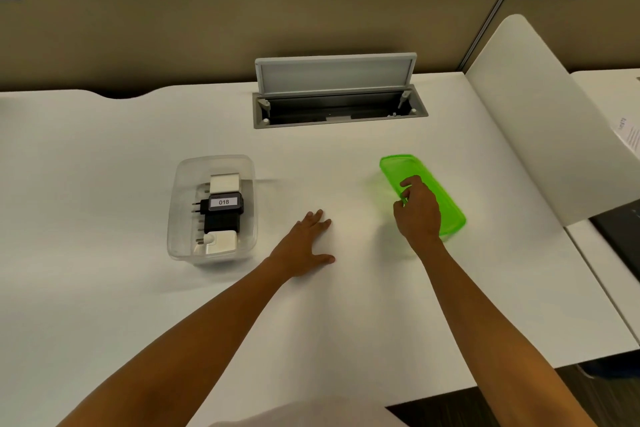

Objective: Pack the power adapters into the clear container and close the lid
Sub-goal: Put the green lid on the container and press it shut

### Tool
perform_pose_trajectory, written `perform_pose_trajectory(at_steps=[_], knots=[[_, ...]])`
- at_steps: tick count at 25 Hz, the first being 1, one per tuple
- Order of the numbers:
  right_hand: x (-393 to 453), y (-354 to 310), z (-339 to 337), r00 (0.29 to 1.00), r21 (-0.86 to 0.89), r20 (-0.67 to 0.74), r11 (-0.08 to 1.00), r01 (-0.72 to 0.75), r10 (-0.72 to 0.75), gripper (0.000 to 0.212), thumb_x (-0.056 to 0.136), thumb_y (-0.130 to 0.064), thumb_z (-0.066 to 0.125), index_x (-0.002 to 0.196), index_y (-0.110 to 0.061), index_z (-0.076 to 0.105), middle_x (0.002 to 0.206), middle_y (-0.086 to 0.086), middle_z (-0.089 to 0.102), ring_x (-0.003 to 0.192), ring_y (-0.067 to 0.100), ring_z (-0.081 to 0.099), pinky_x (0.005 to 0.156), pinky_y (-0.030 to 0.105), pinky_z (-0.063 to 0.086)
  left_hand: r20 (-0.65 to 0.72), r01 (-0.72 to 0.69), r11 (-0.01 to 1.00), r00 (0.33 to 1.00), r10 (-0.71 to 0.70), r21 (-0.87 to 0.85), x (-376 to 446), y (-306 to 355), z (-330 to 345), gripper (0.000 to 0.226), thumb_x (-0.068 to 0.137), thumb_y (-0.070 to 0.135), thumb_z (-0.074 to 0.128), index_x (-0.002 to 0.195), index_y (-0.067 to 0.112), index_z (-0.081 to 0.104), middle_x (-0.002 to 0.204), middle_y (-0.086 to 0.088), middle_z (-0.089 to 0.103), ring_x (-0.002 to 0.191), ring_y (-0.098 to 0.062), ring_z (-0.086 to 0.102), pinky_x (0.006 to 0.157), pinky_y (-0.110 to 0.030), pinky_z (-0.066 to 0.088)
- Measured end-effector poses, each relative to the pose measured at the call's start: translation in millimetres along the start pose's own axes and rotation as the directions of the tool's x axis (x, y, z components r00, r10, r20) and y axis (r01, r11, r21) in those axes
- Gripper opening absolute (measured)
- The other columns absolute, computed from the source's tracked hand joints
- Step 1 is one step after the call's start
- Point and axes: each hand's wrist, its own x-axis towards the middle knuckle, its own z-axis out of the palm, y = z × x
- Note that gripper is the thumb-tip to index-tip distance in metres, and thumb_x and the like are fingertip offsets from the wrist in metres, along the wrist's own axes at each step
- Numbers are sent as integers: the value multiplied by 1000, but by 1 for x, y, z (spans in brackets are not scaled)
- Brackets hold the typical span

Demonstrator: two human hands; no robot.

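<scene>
A clear plastic container stands on the white desk at centre left. Several power adapters lie inside it: a white one at the far end, a black one labelled 018 in the middle, and a white one at the near end. The green translucent lid lies flat on the desk to the right. My right hand hovers over the lid with curled fingers, touching its near left edge. My left hand rests flat on the desk, fingers spread, to the right of the container.
An open grey cable hatch with its flap raised sits in the desk behind the work area. A white divider panel rises at the right edge. A beige partition wall runs along the back.
</scene>
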Motion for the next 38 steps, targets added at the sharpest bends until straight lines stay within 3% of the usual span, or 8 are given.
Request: perform_pose_trajectory(at_steps=[5,8,12,15,19,25,31,38], knots=[[-11,-67,-35,999,335,8,942,37,-43,23,82,-10,69,101,-19,61,89,-4,63,73,19,61,67,32,50,-17,133,954,990,-143,-268,-17,18,-9,84,94,55,52,159,19,11,166,2,12,153,-17,12,121,-29,10],[-6,-96,-50,986,703,163,698,-136,27,26,85,-10,70,109,-17,62,102,7,65,80,23,69,71,30,57,-125,147,730,944,-304,-667,-28,46,-29,77,96,58,44,156,17,21,157,-5,37,143,-22,38,112,-30,31],[-20,-120,-34,908,821,415,409,-400,54,34,93,-4,59,126,-9,56,111,10,68,84,18,71,75,25,59,-417,-94,640,828,-375,-762,-54,49,-55,48,102,43,45,141,16,42,130,0,57,116,-18,57,96,-28,46],[-42,-135,5,890,777,445,451,-439,99,38,94,-9,59,132,-13,55,118,9,67,96,19,69,87,34,57,-594,-119,749,695,-406,-652,-68,28,-68,35,103,31,45,130,9,51,117,-3,61,105,-19,58,90,-33,49],[-83,-169,62,889,714,449,560,-419,92,42,95,-16,55,136,-27,54,131,2,62,118,19,60,100,38,51,-781,241,920,487,-391,-310,-97,-19,-79,40,101,32,37,130,9,54,129,-9,58,130,-30,43,105,-44,33],[-122,-217,104,904,625,427,724,-291,-5,49,98,-17,48,146,-25,42,147,-3,49,133,18,48,112,36,39,-713,403,843,467,-523,-355,-126,-80,-84,50,105,30,33,149,7,36,158,-8,35,152,-26,15,116,-50,21],[-125,-223,120,926,592,374,782,-197,-50,51,98,-14,48,147,-21,39,147,1,49,133,21,48,112,38,39,-640,309,843,550,-536,-440,-126,-100,-86,53,106,29,32,156,12,24,152,-11,43,143,-29,35,112,-49,29],[-103,-223,129,949,564,313,809,-166,-24,29,92,-19,60,120,-17,53,125,-1,49,117,21,52,95,41,51,-684,272,844,497,-534,-461,-98,-119,-117,41,102,34,36,126,6,54,119,-16,59,110,-36,57,89,-47,48]])
